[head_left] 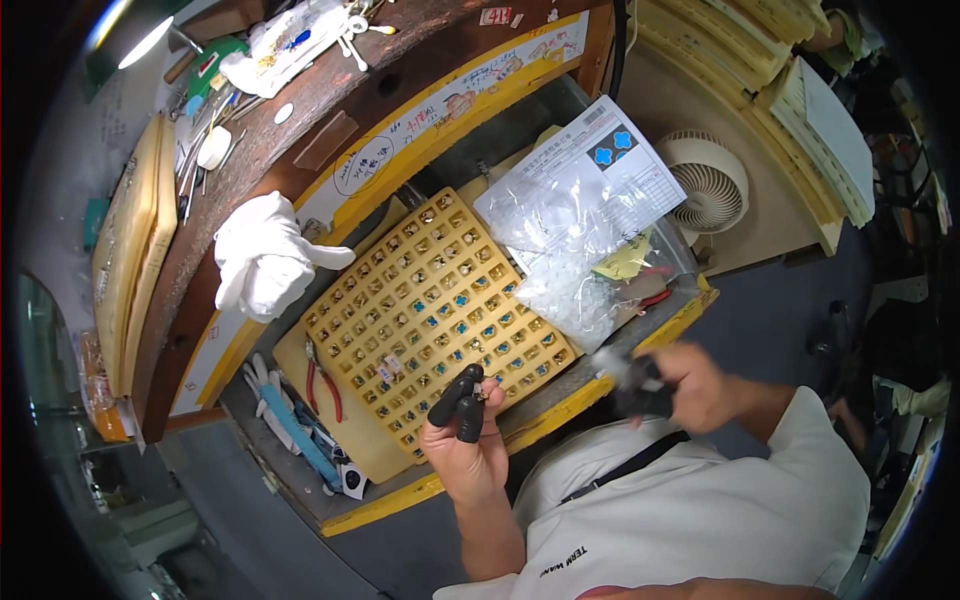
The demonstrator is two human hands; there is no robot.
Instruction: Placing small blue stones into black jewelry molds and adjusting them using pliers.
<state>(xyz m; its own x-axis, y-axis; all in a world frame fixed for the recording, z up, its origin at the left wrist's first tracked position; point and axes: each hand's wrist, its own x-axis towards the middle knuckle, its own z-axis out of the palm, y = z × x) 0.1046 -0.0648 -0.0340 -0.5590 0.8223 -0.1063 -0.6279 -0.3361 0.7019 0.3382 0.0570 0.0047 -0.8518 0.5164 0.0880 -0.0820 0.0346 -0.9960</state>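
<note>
My left hand (468, 430), with black covers on its fingertips, is closed in a pinch over the near edge of a yellow tray (437, 308). Between its fingers sits a small gold-coloured jewellery piece (484, 393), partly hidden. Rows of square pockets fill the tray, holding small metal pieces, some with blue clover-shaped faces. To the right, over the drawer's front edge, my right hand (698, 385) is smeared by motion. Dark fingertip covers and a blurred greyish shape (618, 366) show at its fingers; whether it grips anything cannot be made out.
The tray lies in an open drawer with a yellow front edge (560, 420). Red-handled pliers (322, 385) rest left of it. Clear plastic bags (570, 290) and a printed sheet (650, 185) lie right. A white glove (265, 255) hangs at the bench edge; a round fan (705, 180) stands behind.
</note>
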